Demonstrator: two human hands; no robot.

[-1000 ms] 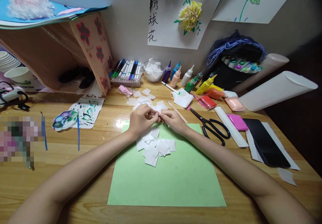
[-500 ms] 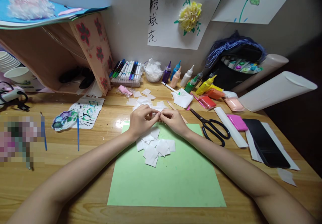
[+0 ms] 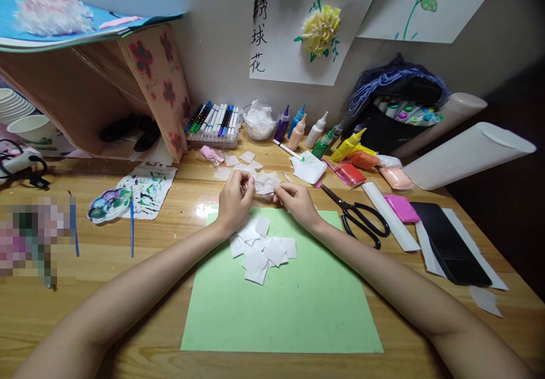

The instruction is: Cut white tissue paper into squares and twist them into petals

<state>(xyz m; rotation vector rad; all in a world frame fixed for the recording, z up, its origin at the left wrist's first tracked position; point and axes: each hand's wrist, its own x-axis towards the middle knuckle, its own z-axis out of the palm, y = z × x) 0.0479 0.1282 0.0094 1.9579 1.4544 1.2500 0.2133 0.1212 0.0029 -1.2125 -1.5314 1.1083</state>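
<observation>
A thin, wrinkled white tissue paper square (image 3: 267, 182) spans the gap between my two hands, over the far edge of the green paper sheet (image 3: 281, 316). My left hand (image 3: 235, 202) is closed, thumb against curled fingers at the square's left edge. At its right edge, thumb and fingertips of my right hand (image 3: 297, 202) pinch it. Just below my hands, loose cut tissue squares (image 3: 256, 260) overlap on the green sheet. More white pieces (image 3: 231, 160) lie on the wood beyond my left hand, partly hidden by it.
Black-handled scissors (image 3: 357, 217) and a phone (image 3: 451, 243) lie to the right. Paint bottles (image 3: 317, 130), a marker case (image 3: 213, 123) and a bowl of white tissue (image 3: 260, 121) stand along the wall. A paintbrush (image 3: 131, 228) and painted paper (image 3: 149, 192) are on the left.
My hands, fingertips together before, have drawn apart sideways. The wrinkled tissue square now shows between them. The loose squares on the green sheet have not moved.
</observation>
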